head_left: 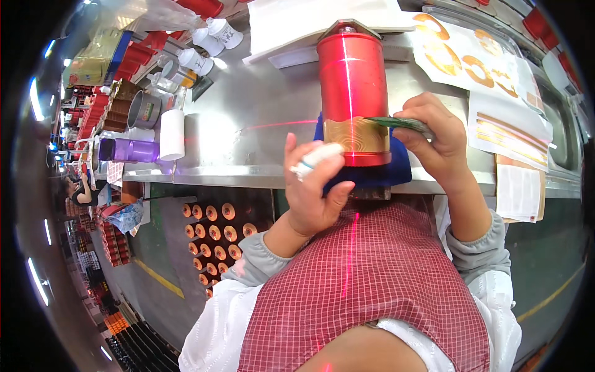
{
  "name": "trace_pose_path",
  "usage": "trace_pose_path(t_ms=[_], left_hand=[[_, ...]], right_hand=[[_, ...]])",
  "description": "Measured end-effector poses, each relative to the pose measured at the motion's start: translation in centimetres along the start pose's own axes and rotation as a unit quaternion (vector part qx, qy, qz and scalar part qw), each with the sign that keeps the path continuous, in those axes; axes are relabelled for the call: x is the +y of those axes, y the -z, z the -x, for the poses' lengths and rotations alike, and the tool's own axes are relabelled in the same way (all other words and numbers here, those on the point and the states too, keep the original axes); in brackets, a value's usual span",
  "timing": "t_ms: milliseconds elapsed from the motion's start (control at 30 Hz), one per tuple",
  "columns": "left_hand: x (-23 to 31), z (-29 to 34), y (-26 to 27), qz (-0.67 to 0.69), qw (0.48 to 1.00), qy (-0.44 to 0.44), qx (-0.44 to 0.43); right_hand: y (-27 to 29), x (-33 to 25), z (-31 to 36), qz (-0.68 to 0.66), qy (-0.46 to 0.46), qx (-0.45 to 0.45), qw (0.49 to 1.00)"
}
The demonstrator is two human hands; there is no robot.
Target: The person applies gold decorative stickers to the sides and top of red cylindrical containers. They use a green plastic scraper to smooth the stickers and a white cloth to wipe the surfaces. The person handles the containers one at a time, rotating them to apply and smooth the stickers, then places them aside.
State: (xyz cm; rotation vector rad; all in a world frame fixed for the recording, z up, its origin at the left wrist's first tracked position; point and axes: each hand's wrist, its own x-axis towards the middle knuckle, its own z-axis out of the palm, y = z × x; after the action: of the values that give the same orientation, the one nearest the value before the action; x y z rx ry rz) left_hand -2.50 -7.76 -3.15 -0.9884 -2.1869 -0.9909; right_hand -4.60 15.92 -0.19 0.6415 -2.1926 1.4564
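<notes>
Main piece: one red cylinder (353, 80), glossy, over the front part of the bench (266, 133), its long axis running away from the worker.
Far end: a dark angular metal fitting (364, 29).
Decoration: one gold band (341, 137), wavy upper edge and fine curved lines, around the cylinder near its closer end.
Right hand: one hand (440, 133), thumb and fingers closed narrowly on a green tool (409, 124), its tip against the band.
Left hand: one hand (316, 186), fingers partly curled, thumb set apart, beside the cylinder's near left end; whether it touches or grips anything, I cannot tell.
Finger covering: a white wrap (319, 160) on the left hand.
Padding: blue cloth (400, 166), showing on both sides beneath the cylinder.
Gold stock: a sheet with curved gold pieces (443, 59) and a sheet with gold strips (511, 133), both to the right.
Left side: a white roll (171, 136), a purple bottle (131, 150) just beside it, and white bottles (224, 34) farther back.
Below the bench, left: rows of round gold-topped pieces (215, 233).
Clothing: a red checked apron (372, 273).
</notes>
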Motion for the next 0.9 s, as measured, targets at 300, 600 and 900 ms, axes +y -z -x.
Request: trace_pose_path(t_ms=[300,600,900], left_hand=[[0.9,-3.1,-1.9,-0.045,0.998,0.033,0.019],[-1.3,-1.8,-1.1,-0.007,0.995,0.084,-0.062],[-1.3,-1.0,-1.3,0.021,0.991,0.119,-0.058]], right_hand=[[-0.3,-0.2,0.1,0.059,0.039,-0.003,0.997],[0.4,-0.5,-1.2,-0.021,0.037,-0.067,0.997],[0.8,-2.3,-0.3,-0.083,0.033,-0.156,0.984]])
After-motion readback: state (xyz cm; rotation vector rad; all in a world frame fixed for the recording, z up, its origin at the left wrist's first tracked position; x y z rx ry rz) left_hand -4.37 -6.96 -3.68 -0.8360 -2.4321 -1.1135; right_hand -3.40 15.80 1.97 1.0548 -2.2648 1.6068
